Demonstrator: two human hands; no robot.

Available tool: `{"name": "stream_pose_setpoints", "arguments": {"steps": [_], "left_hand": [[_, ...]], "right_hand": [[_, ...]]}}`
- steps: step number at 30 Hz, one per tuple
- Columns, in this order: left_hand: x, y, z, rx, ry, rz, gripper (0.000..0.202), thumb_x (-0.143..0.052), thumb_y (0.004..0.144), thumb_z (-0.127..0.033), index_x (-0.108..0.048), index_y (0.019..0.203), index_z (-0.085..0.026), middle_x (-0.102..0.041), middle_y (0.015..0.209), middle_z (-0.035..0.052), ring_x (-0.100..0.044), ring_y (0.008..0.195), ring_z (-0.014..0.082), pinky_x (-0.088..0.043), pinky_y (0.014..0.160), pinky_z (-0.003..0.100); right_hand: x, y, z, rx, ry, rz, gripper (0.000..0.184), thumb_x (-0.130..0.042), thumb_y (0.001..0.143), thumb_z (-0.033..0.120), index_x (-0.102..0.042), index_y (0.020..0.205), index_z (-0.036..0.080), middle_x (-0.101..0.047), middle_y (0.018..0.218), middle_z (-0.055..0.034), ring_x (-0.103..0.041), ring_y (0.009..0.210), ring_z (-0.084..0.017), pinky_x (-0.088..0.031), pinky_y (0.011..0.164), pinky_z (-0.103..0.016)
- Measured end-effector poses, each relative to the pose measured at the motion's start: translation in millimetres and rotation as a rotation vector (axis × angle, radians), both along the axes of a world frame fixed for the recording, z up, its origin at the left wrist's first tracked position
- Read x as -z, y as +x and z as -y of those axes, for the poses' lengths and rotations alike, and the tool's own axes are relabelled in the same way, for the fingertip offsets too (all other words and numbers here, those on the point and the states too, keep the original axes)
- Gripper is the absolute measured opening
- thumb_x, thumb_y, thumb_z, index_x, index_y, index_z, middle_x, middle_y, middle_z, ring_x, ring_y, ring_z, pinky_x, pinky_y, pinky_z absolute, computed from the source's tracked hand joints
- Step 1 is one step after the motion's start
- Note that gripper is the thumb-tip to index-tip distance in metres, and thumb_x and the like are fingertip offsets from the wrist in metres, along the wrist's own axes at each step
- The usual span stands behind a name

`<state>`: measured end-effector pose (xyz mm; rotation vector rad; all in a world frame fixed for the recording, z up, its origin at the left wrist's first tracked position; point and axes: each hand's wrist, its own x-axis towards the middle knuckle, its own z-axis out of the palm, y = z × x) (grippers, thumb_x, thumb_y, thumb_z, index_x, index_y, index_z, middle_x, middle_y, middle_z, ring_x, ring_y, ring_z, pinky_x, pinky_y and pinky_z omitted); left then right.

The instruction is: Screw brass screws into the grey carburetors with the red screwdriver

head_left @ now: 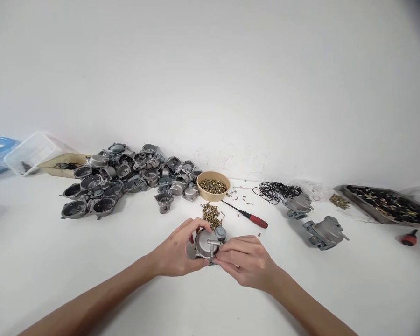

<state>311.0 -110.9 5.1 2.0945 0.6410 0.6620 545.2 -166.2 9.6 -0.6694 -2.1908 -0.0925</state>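
Observation:
A grey metal carburetor (207, 243) sits in front of me on the white table, its round cover facing up. My left hand (177, 249) is curved around its left side, with thumb and fingers gripping the rim. At its right edge my right hand (247, 259) is closed in a pinch. The fingertips touch the metal near the small pipe on the cover and hide whatever is between them. Just behind the carburetor lies a loose heap of brass screws (211, 214). A screwdriver (255, 220) with a red and black handle rests to the right of the heap.
A round tub (213, 196) of screws stands behind the heap. Many metal carburetor bodies (103, 205) are piled at left, near plastic bins (35, 149). At right are black rubber rings (276, 191), two carburetors (325, 233), a metal tray (360, 210) and a stubby red-handled tool (409, 240).

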Motion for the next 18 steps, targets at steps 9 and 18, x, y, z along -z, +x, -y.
{"name": "stream_pose_setpoints", "arguments": {"steps": [9,18], "left_hand": [[6.3,5.1,6.9,-0.110,0.059,-0.020,0.053,-0.083,0.076,-0.028,-0.052,0.120,-0.027,-0.061,0.118,0.0049,-0.057,0.100,0.0239,-0.049,0.085,0.036],[3.6,8.5,10.7,-0.156,0.089,0.007,0.050,-0.082,0.074,-0.024,-0.054,0.115,-0.026,-0.065,0.115,0.0042,-0.058,0.100,0.0244,-0.050,0.083,0.037]], "right_hand": [[-11.2,35.5,-16.0,0.128,-0.030,-0.022,0.015,-0.062,0.092,0.013,-0.075,0.099,0.018,-0.074,0.073,0.0002,-0.063,0.055,-0.010,-0.048,0.051,-0.022],[5.9,128.2,-58.9,0.723,-0.631,0.167,0.028,-0.067,0.087,0.039,-0.079,0.105,0.022,-0.078,0.098,-0.0084,-0.072,0.084,-0.023,-0.057,0.078,-0.034]]}}
